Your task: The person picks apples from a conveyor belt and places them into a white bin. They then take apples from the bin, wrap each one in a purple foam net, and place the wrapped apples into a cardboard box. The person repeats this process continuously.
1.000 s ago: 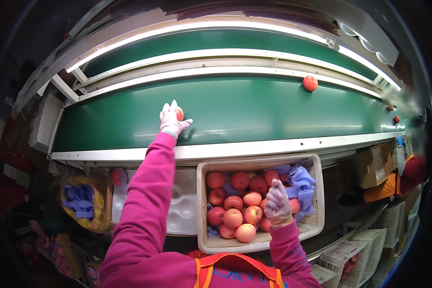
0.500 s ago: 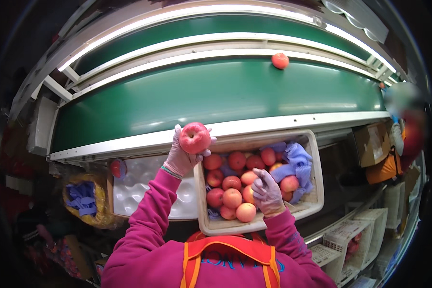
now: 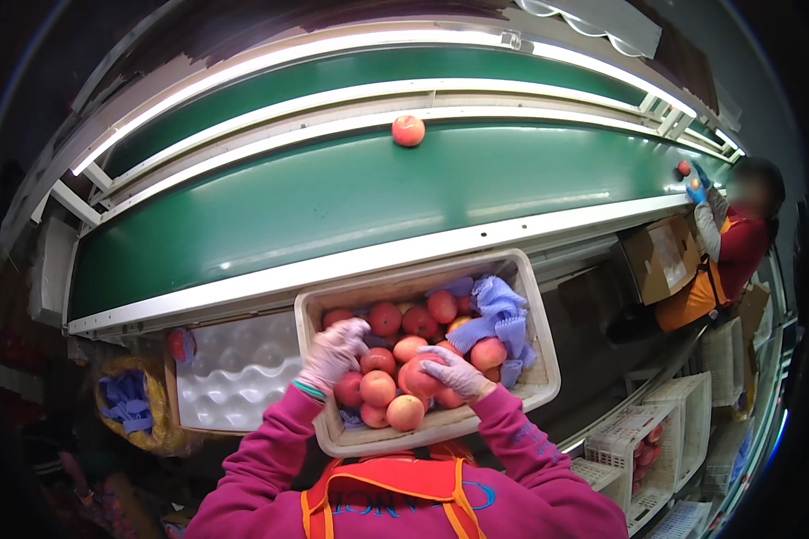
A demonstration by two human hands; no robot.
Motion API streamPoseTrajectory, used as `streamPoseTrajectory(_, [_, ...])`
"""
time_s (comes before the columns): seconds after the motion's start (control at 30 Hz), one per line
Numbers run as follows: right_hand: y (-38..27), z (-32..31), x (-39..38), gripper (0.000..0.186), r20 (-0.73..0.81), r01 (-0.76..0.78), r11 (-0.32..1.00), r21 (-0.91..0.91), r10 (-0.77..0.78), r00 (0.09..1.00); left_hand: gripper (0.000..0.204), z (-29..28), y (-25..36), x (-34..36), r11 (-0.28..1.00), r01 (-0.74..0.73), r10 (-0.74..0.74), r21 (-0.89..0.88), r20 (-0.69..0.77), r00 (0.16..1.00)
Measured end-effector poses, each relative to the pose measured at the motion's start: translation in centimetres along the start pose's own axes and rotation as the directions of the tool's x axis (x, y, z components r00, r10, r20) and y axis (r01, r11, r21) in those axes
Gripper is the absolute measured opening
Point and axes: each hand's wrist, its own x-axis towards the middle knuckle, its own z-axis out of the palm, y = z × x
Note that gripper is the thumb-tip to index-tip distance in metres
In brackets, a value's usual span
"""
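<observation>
My gloved right hand [image 3: 458, 375] is closed around a red apple [image 3: 422, 376] above the near side of a pale plastic crate [image 3: 548, 382]. Over the crate's left side, my gloved left hand [image 3: 334, 352] has its fingers curled together; whatever may be inside them is hidden. Several red apples [image 3: 378, 388] fill the crate beneath both hands. Bunched purple foam nets [image 3: 493, 314] lie among the fruit at its right end.
Beyond the crate runs a green conveyor belt [image 3: 315, 193] carrying one apple [image 3: 408, 131]. On the left are a white moulded tray [image 3: 234, 382], a netted apple [image 3: 182, 345] and a yellow bag [image 3: 157, 436] of purple nets. A co-worker [image 3: 737, 225] handles apples at far right.
My left hand has come down from the belt edge to the crate, its large apple no longer visible there. My right hand now grips an apple. The view has shifted; the belt apple appears farther left.
</observation>
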Motion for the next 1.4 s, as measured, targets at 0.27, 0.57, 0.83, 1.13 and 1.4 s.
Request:
streamPoseTrajectory(0.27, [-3.2, -4.7, 1.8, 0.040, -0.038, -0.038, 0.290, -0.956, 0.007, 0.999, 0.025, -12.3, -1.5, 9.9, 0.547, -0.247, 0.739, 0.800, -0.324, 0.591])
streamPoseTrajectory(0.57, [-18.3, 0.0, 27.1, 0.070, 0.102, 0.415, 0.240, -0.878, -0.753, 0.651, 0.048, -11.6, -3.8, 12.5, 0.328, 0.205, 0.570, 0.922, -0.366, 0.735])
streamPoseTrajectory(0.83, [-24.0, 5.5, 51.9, 0.102, -0.368, 0.006, 0.529, -0.849, -0.598, 0.712, 0.057, -11.5, -3.1, 12.2, 0.477, 0.137, 0.506, 0.868, -0.399, 0.764])
streamPoseTrajectory(1.13, [-20.4, 9.0, 37.5, 0.068, 0.402, -0.259, 0.760, 0.596, -0.003, 0.915, 0.053, -11.8, -3.8, 12.3, 0.489, 0.121, 0.563, 0.864, -0.419, 0.713])
streamPoseTrajectory(1.4, [-7.5, 1.8, 12.2, 0.063, 0.272, -0.313, 0.649, 0.693, 0.166, 0.948, 0.045, -11.7, -2.8, 12.0, 0.422, 0.136, 0.578, 0.896, -0.382, 0.721])
